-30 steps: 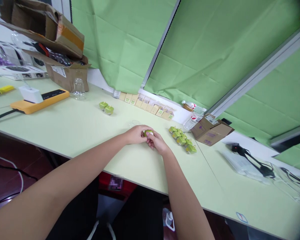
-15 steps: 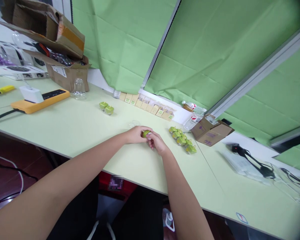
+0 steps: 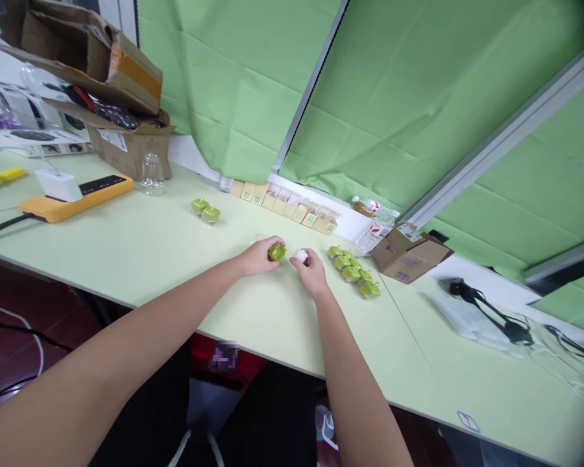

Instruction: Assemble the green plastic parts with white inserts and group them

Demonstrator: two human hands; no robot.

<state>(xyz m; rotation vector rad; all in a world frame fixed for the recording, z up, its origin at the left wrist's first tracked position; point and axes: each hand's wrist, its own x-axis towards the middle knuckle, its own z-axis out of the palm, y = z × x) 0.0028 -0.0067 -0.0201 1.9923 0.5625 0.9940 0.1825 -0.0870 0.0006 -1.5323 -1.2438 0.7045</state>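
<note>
Parted since earlier frame: left hand (image 3: pixel 259 257) pinches green object (image 3: pixel 277 252); right hand (image 3: pixel 313 271), at its 3 o'clock, pinches white piece (image 3: pixel 300 255).

"And we're in a workroom, or maybe an office, can't tell which!"

"What says so?"

"One long, pale surface (image 3: pixel 150 259), a yellow power strip (image 3: pixel 102 190) on it, white plug (image 3: pixel 58 186) in place!"

"And cardboard boxes (image 3: pixel 406 253) towards both sides!"

"Green curtains (image 3: pixel 418 97) behind, a row of little cartons (image 3: pixel 282 202) below them, and loose cables (image 3: pixel 571 342) over on the right!"
</note>
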